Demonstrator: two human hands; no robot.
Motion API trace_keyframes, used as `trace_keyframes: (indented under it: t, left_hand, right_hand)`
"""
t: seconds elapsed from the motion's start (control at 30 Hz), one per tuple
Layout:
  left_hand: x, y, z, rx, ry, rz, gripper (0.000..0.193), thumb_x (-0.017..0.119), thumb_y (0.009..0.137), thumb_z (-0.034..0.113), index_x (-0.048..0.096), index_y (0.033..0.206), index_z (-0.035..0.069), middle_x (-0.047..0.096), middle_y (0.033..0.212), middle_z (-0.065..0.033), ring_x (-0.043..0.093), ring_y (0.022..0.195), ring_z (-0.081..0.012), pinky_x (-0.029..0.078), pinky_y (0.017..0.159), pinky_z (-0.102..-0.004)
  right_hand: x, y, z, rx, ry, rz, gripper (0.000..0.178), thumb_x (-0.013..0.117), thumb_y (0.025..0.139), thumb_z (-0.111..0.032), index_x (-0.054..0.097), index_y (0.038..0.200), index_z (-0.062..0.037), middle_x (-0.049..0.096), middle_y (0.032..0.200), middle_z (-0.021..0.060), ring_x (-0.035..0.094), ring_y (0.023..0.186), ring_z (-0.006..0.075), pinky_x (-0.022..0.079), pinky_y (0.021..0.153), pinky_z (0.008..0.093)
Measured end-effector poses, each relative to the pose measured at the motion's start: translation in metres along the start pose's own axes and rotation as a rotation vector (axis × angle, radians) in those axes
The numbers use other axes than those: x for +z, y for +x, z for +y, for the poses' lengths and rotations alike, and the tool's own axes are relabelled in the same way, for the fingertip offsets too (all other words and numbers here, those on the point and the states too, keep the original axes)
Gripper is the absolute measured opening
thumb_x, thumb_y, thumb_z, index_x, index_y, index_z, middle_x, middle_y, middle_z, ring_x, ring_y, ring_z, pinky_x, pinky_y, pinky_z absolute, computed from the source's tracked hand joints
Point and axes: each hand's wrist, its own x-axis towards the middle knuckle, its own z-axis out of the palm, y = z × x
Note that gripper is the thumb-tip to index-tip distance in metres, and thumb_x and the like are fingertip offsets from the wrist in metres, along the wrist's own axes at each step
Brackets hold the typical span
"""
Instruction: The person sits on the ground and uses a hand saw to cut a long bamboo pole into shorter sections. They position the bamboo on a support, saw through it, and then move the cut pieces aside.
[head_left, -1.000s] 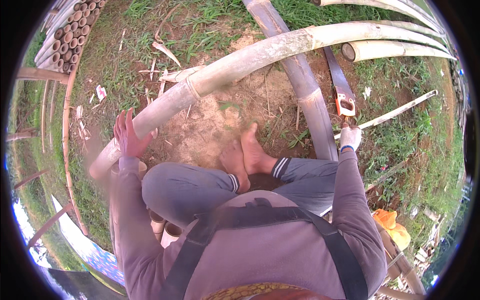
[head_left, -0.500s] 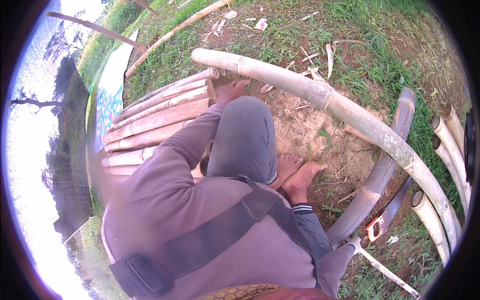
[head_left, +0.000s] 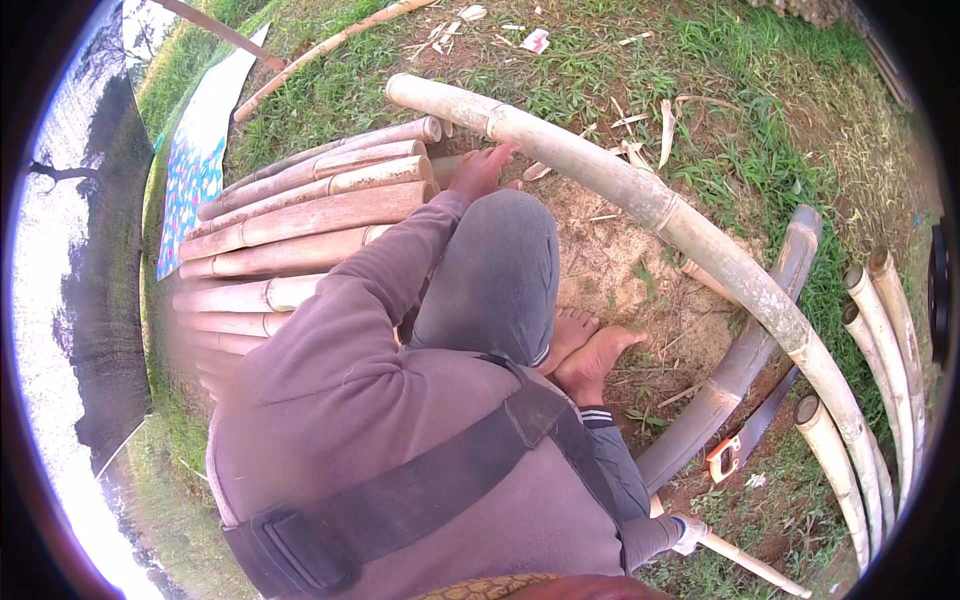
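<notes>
One pale bamboo pole (head_left: 575, 152) rests across a darker bamboo pole (head_left: 715, 395); my gloved right hand (head_left: 689, 534) grips a thin bamboo slat (head_left: 755, 566); my bare left hand (head_left: 481, 172) is near the pale pole's end, though I cannot tell its hold; I judge this as positioning, the next move calling for a steadied pole.

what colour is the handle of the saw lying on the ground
Mostly orange; the saw handle shows best in the head view, toward the lower right.
</notes>
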Motion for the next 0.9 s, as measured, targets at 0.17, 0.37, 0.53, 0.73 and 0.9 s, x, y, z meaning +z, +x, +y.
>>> trace_keyframes:
  t: [0.17, 0.37, 0.53, 0.73, 0.9]
  left_hand:
    - [-0.008, 0.055, 0.027, 0.129, -0.181, 0.109, 0.063, 0.082, 0.092, 0.028, 0.060, 0.149, 0.014, 0.077, 0.120, -0.0150, 0.075, 0.111, -0.0363, 0.059, 0.095, -0.0457]
    - [-0.040, 0.106, 0.113, 0.223, -0.483, -0.016, 0.054, 0.083, 0.095, 0.025, 0.065, 0.144, 0.010, 0.079, 0.120, -0.0146, 0.077, 0.107, -0.0224, 0.061, 0.089, -0.0394]
    - [-0.047, 0.150, 0.212, 0.475, -0.501, -0.340, 0.052, 0.082, 0.096, 0.024, 0.066, 0.142, 0.004, 0.079, 0.120, -0.0167, 0.077, 0.113, -0.0269, 0.060, 0.099, -0.0419]
    - [-0.001, 0.181, 0.327, 0.289, -1.012, -0.587, 0.074, 0.080, 0.102, 0.033, 0.045, 0.161, 0.007, 0.061, 0.147, -0.0246, 0.063, 0.136, -0.0346, 0.055, 0.109, -0.0461]
    - [-0.029, 0.203, 0.309, -0.313, -1.633, -0.365, 0.056, 0.067, 0.109, 0.033, 0.042, 0.152, 0.005, 0.062, 0.131, -0.0189, 0.066, 0.124, -0.0308, 0.057, 0.104, -0.0566]
  right_hand:
    - [-0.012, -0.026, 0.025, 0.297, 0.767, 0.195, 0.026, 0.059, 0.108, -0.022, 0.067, 0.128, -0.0058, 0.078, 0.104, 0.0087, 0.076, 0.088, 0.0230, 0.061, 0.075, 0.0406]
    - [-0.182, -0.161, -0.030, 0.220, 1.653, 0.151, 0.039, 0.079, 0.102, -0.026, 0.063, 0.124, 0.0009, 0.073, 0.095, 0.0122, 0.071, 0.072, 0.0193, 0.060, 0.062, 0.0339]
    - [-0.241, -0.197, -0.042, -0.249, 1.773, 0.178, 0.033, 0.074, 0.104, -0.023, 0.056, 0.118, 0.0009, 0.058, 0.101, 0.0095, 0.057, 0.074, 0.0109, 0.046, 0.057, 0.0270]
    - [-0.256, -0.228, -0.052, -0.749, 1.533, 0.053, 0.028, 0.077, 0.098, -0.016, 0.060, 0.116, -0.0025, 0.057, 0.104, 0.0088, 0.058, 0.081, 0.0191, 0.050, 0.072, 0.0370]
    - [-0.276, -0.252, -0.075, -1.202, 1.504, -0.279, 0.035, 0.081, 0.094, -0.012, 0.058, 0.119, -0.0020, 0.063, 0.109, 0.0121, 0.062, 0.089, 0.0183, 0.053, 0.078, 0.0344]
